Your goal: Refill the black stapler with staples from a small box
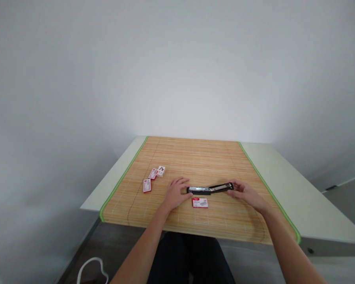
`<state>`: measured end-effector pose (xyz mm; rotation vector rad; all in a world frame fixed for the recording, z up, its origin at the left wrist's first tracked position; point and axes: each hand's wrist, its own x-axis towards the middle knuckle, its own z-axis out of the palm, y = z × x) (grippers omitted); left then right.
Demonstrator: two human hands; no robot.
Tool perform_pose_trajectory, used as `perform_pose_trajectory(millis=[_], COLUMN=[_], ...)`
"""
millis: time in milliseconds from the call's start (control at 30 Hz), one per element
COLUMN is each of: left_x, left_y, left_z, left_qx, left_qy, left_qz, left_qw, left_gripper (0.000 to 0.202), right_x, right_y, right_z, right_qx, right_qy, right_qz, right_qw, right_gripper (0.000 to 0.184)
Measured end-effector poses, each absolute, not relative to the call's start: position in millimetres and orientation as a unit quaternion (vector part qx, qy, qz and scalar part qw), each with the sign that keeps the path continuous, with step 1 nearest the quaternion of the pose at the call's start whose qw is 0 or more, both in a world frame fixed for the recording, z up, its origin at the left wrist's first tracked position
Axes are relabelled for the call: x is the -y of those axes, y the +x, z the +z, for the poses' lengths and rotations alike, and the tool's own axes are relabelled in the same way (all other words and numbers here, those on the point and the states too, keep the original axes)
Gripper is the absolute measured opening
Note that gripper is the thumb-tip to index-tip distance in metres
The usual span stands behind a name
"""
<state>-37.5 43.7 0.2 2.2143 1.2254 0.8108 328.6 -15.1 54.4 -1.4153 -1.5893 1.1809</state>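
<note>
A black stapler (pixel 198 191) lies opened out on the bamboo mat (pixel 195 156), its metal inner parts facing up. Its two halves form a shallow bend. My left hand (pixel 176 192) is at the left end, thumb and fingers closed around it. At the opposite end, my right hand (pixel 245 193) pinches the tip of the other half between thumb and fingers. Just in front of the stapler, nearer to me, is a red and white box (pixel 200 202), apparently of staples. Whether any staples sit inside the stapler is too small to tell.
To the left on the mat are two more red and white boxes, one (pixel 147 185) nearer and one (pixel 153 173) behind it. A small white box (pixel 161 171) touches the farther one. The mat, edged in green, covers the middle of a white table (pixel 286 177) against a wall.
</note>
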Motion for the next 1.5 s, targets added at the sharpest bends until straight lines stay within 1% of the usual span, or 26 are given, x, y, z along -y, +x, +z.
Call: perform_pose_trajectory(millis=[67, 133, 200, 300, 367, 433, 533, 633, 767, 800, 867, 933, 1033, 1133, 1267, 1400, 1433, 1500], left_x=[-43, -43, -42, -42, -41, -41, -41, -40, -31, -27, -17, -6, 6, 10, 4, -2, -3, -4], left_y=[-38, -38, -38, -37, -37, -37, -36, -36, -34, -33, -30, -26, -17, -11, -10, -8, -8, -10], left_z=[1, 2, 3, 4, 5, 6, 7, 7, 9, 10, 15, 22, 31, 32, 24, 18, 18, 18], left_qx=[-0.450, -0.446, -0.441, -0.441, -0.442, -0.441, -0.441, -0.440, -0.463, -0.472, -0.477, -0.451, -0.379, -0.345, -0.420, -0.518, -0.532, -0.542], left_qy=[0.809, 0.812, 0.815, 0.818, 0.819, 0.820, 0.821, 0.821, 0.794, 0.783, 0.775, 0.794, 0.848, 0.879, 0.851, 0.796, 0.786, 0.774], left_qz=[0.292, 0.291, 0.291, 0.288, 0.284, 0.282, 0.282, 0.284, 0.337, 0.353, 0.369, 0.360, 0.312, 0.267, 0.263, 0.264, 0.266, 0.277], left_qw=[0.240, 0.239, 0.237, 0.233, 0.231, 0.229, 0.228, 0.227, 0.205, 0.197, 0.189, 0.193, 0.198, 0.192, 0.173, 0.168, 0.170, 0.176], left_gripper=[0.035, 0.036, 0.036, 0.035, 0.036, 0.036, 0.035, 0.036, 0.050, 0.049, 0.040, 0.034, 0.037, 0.035, 0.037, 0.029, 0.031, 0.040], right_x=[12, 5, -4, -16, -23, -28, -31, -28, -13, -8, 2, 10, 18, 21, 23, 27, 28, 31], right_y=[314, 295, 272, 234, 212, 196, 188, 197, 219, 224, 232, 237, 237, 232, 225, 219, 217, 215], right_z=[57, 66, 76, 86, 83, 74, 63, 61, 63, 61, 55, 48, 40, 37, 34, 27, 26, 23], right_qx=[0.607, 0.628, 0.672, 0.750, 0.781, 0.795, 0.804, 0.811, 0.797, 0.788, 0.770, 0.752, 0.727, 0.715, 0.690, 0.658, 0.649, 0.630], right_qy=[-0.528, -0.523, -0.513, -0.478, -0.461, -0.460, -0.461, -0.447, -0.457, -0.471, -0.498, -0.521, -0.549, -0.559, -0.587, -0.619, -0.626, -0.639], right_qz=[0.457, 0.424, 0.376, 0.308, 0.282, 0.265, 0.253, 0.256, 0.267, 0.264, 0.256, 0.245, 0.224, 0.213, 0.204, 0.200, 0.202, 0.212], right_qw=[0.380, 0.390, 0.378, 0.339, 0.313, 0.293, 0.278, 0.278, 0.291, 0.297, 0.308, 0.322, 0.346, 0.362, 0.371, 0.380, 0.382, 0.387], right_gripper=[0.058, 0.053, 0.045, 0.032, 0.023, 0.020, 0.022, 0.023, 0.026, 0.027, 0.029, 0.031, 0.033, 0.036, 0.040, 0.046, 0.047, 0.050])
